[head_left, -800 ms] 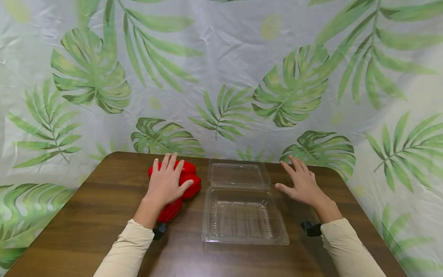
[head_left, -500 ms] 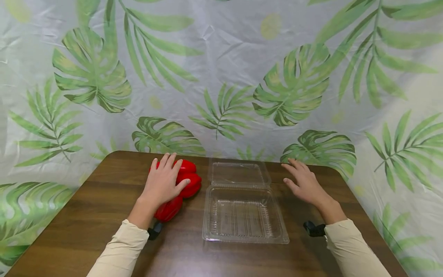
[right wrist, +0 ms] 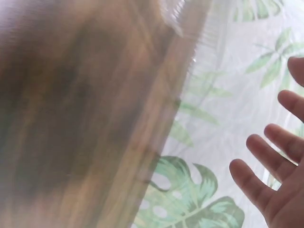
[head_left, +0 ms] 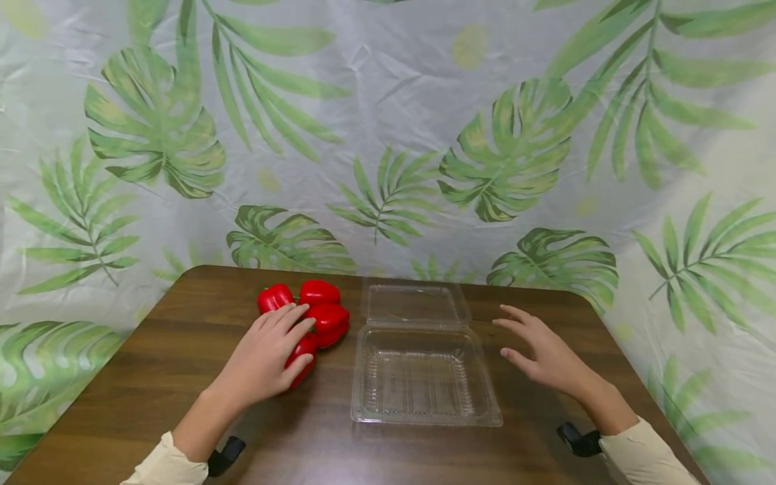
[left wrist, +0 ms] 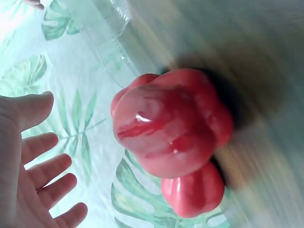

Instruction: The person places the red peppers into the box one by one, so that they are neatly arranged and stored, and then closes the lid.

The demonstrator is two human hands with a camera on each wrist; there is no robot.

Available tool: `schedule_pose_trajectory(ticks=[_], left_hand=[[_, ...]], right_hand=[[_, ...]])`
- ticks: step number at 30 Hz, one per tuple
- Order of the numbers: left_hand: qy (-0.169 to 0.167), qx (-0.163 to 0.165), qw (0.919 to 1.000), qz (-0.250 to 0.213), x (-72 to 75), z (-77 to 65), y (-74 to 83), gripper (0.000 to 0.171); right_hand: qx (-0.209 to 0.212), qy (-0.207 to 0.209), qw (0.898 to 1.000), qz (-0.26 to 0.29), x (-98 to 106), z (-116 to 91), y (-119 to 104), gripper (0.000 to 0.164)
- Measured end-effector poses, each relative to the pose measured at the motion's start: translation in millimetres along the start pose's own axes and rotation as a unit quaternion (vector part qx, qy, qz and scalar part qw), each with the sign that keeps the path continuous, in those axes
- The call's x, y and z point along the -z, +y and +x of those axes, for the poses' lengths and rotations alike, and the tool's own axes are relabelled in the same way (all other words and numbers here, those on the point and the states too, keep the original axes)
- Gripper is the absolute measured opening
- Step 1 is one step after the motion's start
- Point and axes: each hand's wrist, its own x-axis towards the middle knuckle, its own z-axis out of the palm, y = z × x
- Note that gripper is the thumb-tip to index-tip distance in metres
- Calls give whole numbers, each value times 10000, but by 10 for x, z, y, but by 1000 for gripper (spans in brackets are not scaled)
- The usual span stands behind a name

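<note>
Several red bell peppers (head_left: pixel 328 325) lie grouped on the left half of the table in the head view. Over the nearest of them is my left hand (head_left: pixel 265 356), fingers spread and holding nothing; it partly covers that pepper. The left wrist view shows the peppers (left wrist: pixel 171 123) apart from the fingertips. To their right, a clear plastic clamshell box (head_left: pixel 427 377) sits with its lid (head_left: pixel 415 303) folded back flat. My right hand (head_left: pixel 545 353) hovers to the right of the box, fingers extended, with nothing in it.
Beneath everything is a brown wooden table (head_left: pixel 327 451) with rounded far corners. A leaf-print cloth (head_left: pixel 388 101) hangs directly behind its far edge. Black camera mounts (head_left: pixel 578 440) hang under both wrists.
Both hands have drawn back toward the near side, the left also moving left, which uncovers more of the peppers. The box and peppers stay in place.
</note>
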Motion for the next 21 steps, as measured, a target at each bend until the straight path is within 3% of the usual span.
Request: schedule_pose_trajectory(ticks=[5,11,21], left_hand=[[-53,50,10000,-5,38,-148,26,57],[-235,210,9995,-75,13,-224,-12,59],[-173,307,9992,-209,-10,-366,-92,60]], right_hand=[[-10,-67,10000,67,-59,-105,-49,52],[40,-196,9997,162,-100,-113,-54,58],[-102,-791,9958,452,-119,-143,-76,73]])
